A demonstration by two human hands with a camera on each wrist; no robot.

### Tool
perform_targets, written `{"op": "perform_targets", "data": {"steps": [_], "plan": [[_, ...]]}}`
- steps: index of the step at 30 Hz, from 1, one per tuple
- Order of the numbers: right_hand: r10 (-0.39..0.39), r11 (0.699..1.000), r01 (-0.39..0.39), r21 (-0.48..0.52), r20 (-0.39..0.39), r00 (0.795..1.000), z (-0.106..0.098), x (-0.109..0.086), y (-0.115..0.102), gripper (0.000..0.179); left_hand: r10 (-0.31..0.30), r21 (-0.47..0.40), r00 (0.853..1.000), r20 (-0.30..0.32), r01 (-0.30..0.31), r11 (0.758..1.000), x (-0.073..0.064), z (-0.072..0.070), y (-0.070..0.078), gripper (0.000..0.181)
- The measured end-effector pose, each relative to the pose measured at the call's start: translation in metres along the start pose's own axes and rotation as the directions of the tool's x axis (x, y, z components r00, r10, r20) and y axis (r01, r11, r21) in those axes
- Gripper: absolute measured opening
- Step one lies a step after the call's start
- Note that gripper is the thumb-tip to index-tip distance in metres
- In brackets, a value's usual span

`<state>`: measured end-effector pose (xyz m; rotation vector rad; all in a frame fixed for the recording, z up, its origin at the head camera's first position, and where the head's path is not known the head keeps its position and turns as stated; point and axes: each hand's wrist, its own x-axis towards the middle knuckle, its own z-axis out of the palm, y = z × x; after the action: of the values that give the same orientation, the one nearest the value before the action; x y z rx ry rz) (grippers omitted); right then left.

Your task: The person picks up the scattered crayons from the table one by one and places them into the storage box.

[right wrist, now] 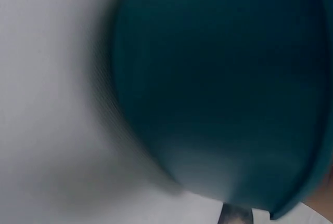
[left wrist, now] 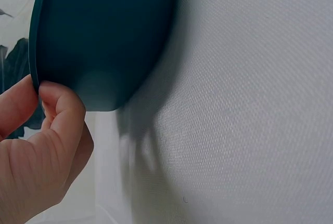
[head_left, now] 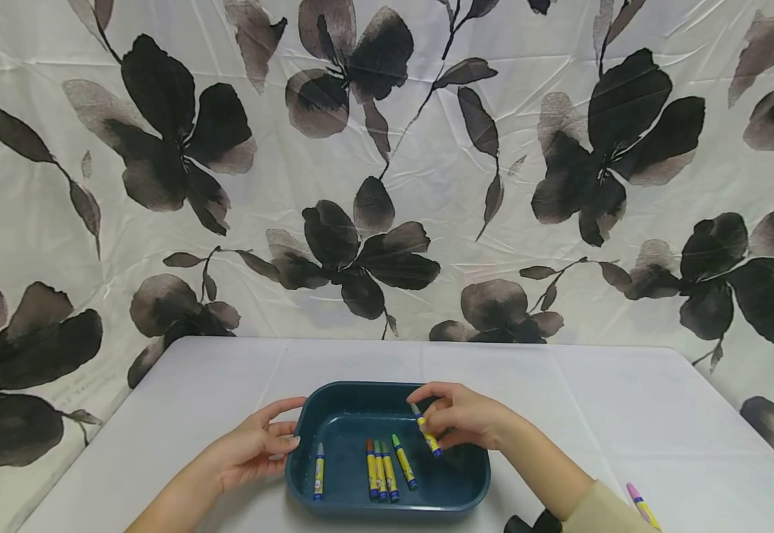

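Observation:
A dark teal plastic tub (head_left: 387,511) stands on the white-covered table. My left hand (head_left: 253,444) is at its left end; in the left wrist view, thumb and fingers pinch the tub's rim (left wrist: 34,42). Over the tub's right part, my right hand (head_left: 469,418) holds a grey-tipped crayon (head_left: 432,443) with a yellow and blue wrapper, tilted. Inside lie a pale grey crayon (head_left: 319,472) at the left, a brown-red crayon (head_left: 372,470) beside two green-tipped ones in the middle, and a bright green crayon (head_left: 404,463) slanting to their right. The tub's outer wall (right wrist: 218,94) hides the fingers in the right wrist view.
A pink crayon (head_left: 641,503) lies on the table (head_left: 560,400) to the right, near the sleeve (head_left: 606,511). Some black object (head_left: 533,523) is cut off at the bottom edge. Behind the table hangs a white cloth (head_left: 240,200) with dark flowers.

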<state>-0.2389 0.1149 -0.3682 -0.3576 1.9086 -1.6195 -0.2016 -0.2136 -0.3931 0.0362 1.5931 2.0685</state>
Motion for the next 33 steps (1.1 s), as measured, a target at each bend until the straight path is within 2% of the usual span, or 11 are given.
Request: {"op": "perform_targets", "data": {"steps": [18,33], "plan": [[0.079,0.991,-0.082,-0.107,-0.030,0.996,0.031,0.017,0.016,0.040,-0.001,0.001,1.000,0.003,0.001,1.000,0.000,0.001,0.002,0.074],[0.092,0.987,-0.100,-0.125,-0.062,0.994,0.037,0.022,0.023,0.038,-0.005,0.012,1.000,-0.002,0.005,1.000,0.001,-0.001,-0.001,0.074]]}}
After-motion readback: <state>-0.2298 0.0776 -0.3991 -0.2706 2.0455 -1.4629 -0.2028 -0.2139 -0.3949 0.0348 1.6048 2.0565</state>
